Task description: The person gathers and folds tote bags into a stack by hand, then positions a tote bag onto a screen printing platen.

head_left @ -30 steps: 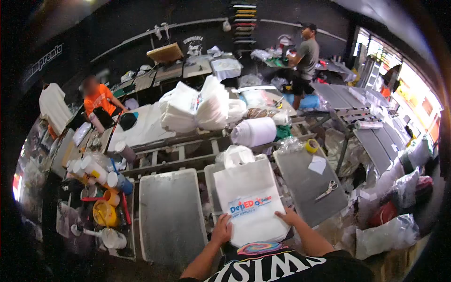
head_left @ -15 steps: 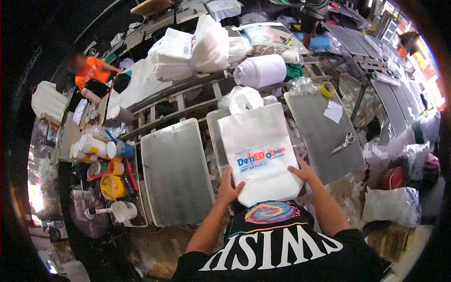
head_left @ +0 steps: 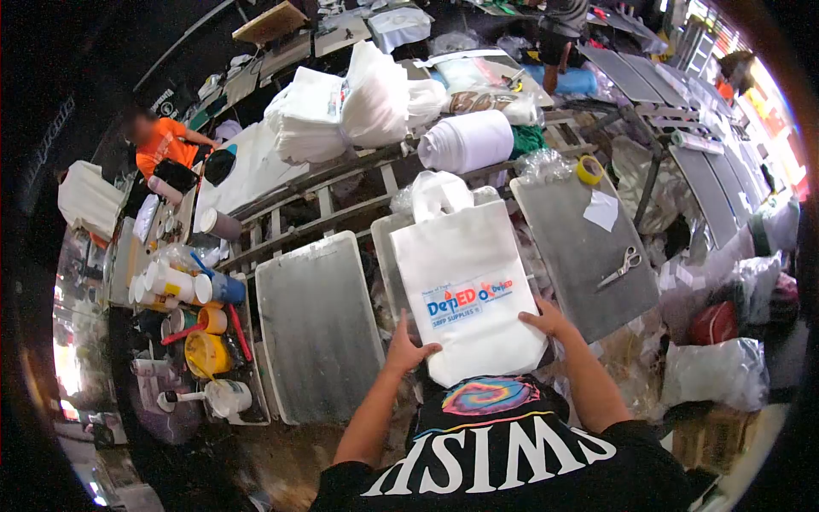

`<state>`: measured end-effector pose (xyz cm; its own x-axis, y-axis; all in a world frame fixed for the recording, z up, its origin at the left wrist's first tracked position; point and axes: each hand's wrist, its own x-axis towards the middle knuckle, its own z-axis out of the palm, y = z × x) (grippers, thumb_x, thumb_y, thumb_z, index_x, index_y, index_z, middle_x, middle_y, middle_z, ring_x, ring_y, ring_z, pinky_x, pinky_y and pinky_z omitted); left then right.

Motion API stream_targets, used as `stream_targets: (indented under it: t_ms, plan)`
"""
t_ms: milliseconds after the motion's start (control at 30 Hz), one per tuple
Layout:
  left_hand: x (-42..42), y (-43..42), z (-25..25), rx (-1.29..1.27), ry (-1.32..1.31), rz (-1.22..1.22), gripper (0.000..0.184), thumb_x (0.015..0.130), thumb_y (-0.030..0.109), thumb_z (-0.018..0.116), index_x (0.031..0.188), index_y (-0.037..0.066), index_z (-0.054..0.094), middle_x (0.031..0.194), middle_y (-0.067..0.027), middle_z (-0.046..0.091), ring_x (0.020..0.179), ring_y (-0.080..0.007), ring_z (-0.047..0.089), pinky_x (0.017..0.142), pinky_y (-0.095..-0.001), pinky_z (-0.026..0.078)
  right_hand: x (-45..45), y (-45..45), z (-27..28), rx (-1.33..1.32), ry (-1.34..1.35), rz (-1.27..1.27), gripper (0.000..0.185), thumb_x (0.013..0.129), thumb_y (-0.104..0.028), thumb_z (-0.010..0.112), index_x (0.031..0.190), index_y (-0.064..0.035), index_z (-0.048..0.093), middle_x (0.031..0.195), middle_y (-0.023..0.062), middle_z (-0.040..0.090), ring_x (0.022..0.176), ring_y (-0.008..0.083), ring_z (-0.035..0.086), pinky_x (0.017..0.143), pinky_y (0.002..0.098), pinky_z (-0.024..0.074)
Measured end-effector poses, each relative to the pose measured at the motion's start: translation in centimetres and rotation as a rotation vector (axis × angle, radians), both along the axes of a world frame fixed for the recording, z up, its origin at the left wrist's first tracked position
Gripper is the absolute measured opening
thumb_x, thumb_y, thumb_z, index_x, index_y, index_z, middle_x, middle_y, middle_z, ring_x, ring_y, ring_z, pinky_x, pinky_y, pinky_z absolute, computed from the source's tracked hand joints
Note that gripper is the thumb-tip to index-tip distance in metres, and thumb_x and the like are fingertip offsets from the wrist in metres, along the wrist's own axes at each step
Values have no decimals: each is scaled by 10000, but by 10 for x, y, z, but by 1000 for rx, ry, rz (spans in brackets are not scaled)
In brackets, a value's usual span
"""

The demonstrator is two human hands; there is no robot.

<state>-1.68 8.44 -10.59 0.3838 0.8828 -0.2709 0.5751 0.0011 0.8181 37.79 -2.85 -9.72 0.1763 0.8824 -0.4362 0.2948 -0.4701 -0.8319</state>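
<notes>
On the middle gray board (head_left: 386,256) lies a white bag (head_left: 465,242), its looped handles pointing away and blue-and-red print across its lower half. The left grip (head_left: 409,348) is spread at the bag's near left edge — thumb on the bag, fingers alongside. The right grip (head_left: 550,321) has its thumb over the opposite edge — whether it pinches the bag, I cannot tell. On the right-hand board (head_left: 573,247) are scissors (head_left: 613,275), a white scrap (head_left: 601,211) and yellow tape (head_left: 582,177). Farther off sit a white roll (head_left: 469,143) and a white stack (head_left: 307,124).
</notes>
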Motion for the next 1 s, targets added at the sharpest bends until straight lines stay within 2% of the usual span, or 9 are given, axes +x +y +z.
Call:
stream_targets:
  t_ms: [100, 167, 267, 467, 600, 700, 767, 833, 1000]
  plan:
    - [0, 1, -5, 116, 74, -1, 1347, 521, 501, 928, 1511, -19, 177, 1377, -232, 497, 1068, -291, 633, 902, -376, 513, 4, -2, -10, -48, 79, -15, 744, 794, -455, 768, 1324, 0, 512, 1230, 195, 627, 1134, 278, 590, 995, 387, 440]
    - [5, 1, 19, -64, -28, 36, 1283, 506, 501, 928, 1462, -56, 279, 1373, -282, 476, 1256, -368, 500, 1029, -411, 422, 7, 2, -14, -64, 90, -17, 728, 808, -457, 757, 1322, -1, 515, 1226, 192, 629, 1132, 273, 591, 984, 386, 447]
    - [5, 2, 13, 22, 6, 30, 1251, 505, 481, 933, 1447, -55, 308, 1369, -276, 482, 1267, -371, 493, 1047, -420, 409, 4, 1, -13, -34, 98, -45, 691, 845, -470, 716, 1312, 2, 525, 1196, 185, 644, 1081, 260, 615, 932, 379, 476]
    - [6, 6, 18, 18, 41, -18, 1281, 484, 516, 928, 1449, -55, 309, 1392, -280, 463, 1306, -366, 457, 1088, -433, 371, 0, 4, 4, -102, 235, -116, 695, 861, -514, 680, 1287, 19, 544, 1132, 174, 669, 972, 239, 649, 860, 353, 506]
    - [4, 7, 16, -3, 93, 8, 1305, 465, 533, 929, 1453, -50, 307, 1401, -276, 458, 1322, -365, 442, 1099, -432, 358, 11, 4, -26, -120, 82, -34, 725, 840, -532, 694, 1280, 25, 548, 1132, 170, 671, 982, 235, 649, 867, 360, 507]
    - [3, 9, 8, 4, 58, -35, 1350, 443, 529, 940, 1485, -8, 272, 1421, -226, 422, 1276, -338, 484, 1039, -445, 434, 10, 6, -20, -129, 69, -15, 731, 836, -532, 697, 1283, 26, 544, 1141, 164, 670, 988, 235, 651, 875, 367, 508]
    - [4, 8, 8, -13, -11, -11, 1293, 451, 483, 948, 1456, -29, 316, 1398, -253, 476, 1317, -358, 452, 1108, -422, 349, 14, 5, -28, -130, 48, -15, 726, 838, -522, 699, 1287, 26, 541, 1146, 161, 669, 990, 234, 652, 879, 369, 508]
    - [5, 9, 17, -6, -31, -31, 1280, 451, 458, 953, 1458, -16, 321, 1399, -247, 478, 1317, -352, 454, 1108, -420, 349, 20, 5, -50, -164, -41, -38, 746, 822, -518, 718, 1295, 29, 533, 1146, 173, 667, 986, 244, 657, 879, 368, 510]
    - [6, 5, 30, 41, -61, -44, 1231, 453, 383, 962, 1453, 16, 345, 1392, -229, 495, 1312, -340, 466, 1103, -412, 356, 4, 9, -6, -144, 136, -41, 777, 796, -506, 747, 1305, 34, 518, 1162, 209, 648, 1022, 261, 646, 888, 384, 508]
